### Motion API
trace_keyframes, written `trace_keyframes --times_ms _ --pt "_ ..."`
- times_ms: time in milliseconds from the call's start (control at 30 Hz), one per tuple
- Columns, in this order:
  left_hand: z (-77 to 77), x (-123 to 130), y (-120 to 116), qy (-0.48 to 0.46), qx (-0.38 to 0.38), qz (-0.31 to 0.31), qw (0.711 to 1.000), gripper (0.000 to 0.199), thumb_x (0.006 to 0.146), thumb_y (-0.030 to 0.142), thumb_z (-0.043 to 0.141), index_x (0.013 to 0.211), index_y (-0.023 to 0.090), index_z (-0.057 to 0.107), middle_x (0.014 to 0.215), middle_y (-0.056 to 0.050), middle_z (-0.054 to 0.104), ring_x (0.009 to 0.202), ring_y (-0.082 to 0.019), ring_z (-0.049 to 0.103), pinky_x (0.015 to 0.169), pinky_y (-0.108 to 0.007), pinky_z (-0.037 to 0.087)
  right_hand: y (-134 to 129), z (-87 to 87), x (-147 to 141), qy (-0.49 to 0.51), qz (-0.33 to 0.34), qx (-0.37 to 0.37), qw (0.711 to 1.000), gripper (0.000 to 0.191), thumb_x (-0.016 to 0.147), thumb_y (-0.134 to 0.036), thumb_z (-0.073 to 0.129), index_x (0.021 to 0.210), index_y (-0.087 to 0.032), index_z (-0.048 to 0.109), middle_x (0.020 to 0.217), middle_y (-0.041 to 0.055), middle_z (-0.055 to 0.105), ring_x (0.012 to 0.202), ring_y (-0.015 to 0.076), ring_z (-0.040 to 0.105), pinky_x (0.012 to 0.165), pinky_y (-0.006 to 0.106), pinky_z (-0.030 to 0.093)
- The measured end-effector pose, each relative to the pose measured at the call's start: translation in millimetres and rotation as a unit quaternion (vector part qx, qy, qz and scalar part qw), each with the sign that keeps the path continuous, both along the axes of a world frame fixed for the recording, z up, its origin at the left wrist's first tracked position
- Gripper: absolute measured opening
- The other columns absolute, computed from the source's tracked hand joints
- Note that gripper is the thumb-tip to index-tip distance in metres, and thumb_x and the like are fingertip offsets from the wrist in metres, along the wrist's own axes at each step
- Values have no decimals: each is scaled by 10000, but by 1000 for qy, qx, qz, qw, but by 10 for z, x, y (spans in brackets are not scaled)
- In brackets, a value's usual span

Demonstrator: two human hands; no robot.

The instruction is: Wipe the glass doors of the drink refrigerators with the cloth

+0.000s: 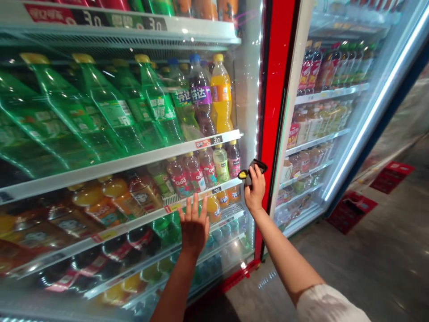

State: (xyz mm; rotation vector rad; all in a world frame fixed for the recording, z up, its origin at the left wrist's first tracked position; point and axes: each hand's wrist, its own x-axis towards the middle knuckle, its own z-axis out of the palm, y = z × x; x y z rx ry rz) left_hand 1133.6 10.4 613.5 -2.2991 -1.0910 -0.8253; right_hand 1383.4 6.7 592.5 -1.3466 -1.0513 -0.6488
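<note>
My left hand (195,219) is raised with its fingers spread in front of the glass of a drinks cooler (250,103). It looks to be on or very near the pane; I cannot tell whether it touches. Beside the cooler's red frame (273,80), my right hand (255,192) grips a small black-and-grey item with a yellow patch (244,175), whose kind I cannot make out. The fingers hide part of it. Behind the glass, beyond my hands, stand small bottles with pink labels (194,172) and a pale green bottle (220,164).
Large green bottles (110,107) fill a cooler shelf, next to an orange drink bottle (221,96). A second lit cooler (315,116) with bottled drinks stands to the right. Red cartons (353,210) lie on the grey floor (311,255).
</note>
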Motion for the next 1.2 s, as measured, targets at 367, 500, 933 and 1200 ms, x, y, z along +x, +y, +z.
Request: trace_keyframes --times_ms 367,500,933,1200 --pt "31 -42 -37 -28 33 -11 999 685 891 192 668 1543 212 459 1664 -183 292 1534 -403 303 1230 -691 202 -71 -18 -106 -116 48 -47 991 798 846 -84 450 1606 -294 336 1505 89 564 1424 291 482 1187 561 380" --pt "83 -93 -40 -42 44 -8 998 697 881 198 687 1541 192 461 1667 -188 269 1548 -399 259 1247 -678 168 43 220 -131 -33 -7 -5 999 808 892 -118 418 1654 -254 187 1571 124 485 1461 297 441 1201 577 351" --pt "108 -189 -77 -17 29 7 999 731 889 216 674 1568 184 407 1663 -191 247 1555 -390 218 1246 -673 196 -84 348 -276 -109 67 -25 991 768 837 -72 442 1577 -275 407 1508 69 558 1440 280 431 1196 558 366" --pt "190 -231 -152 -16 12 32 999 765 904 260 655 1589 112 346 1650 -225 275 1554 -397 229 1246 -677 195 -71 393 -874 -147 104 -76 981 727 862 -113 470 1562 -305 432 1529 34 550 1476 284 384 1243 568 282"
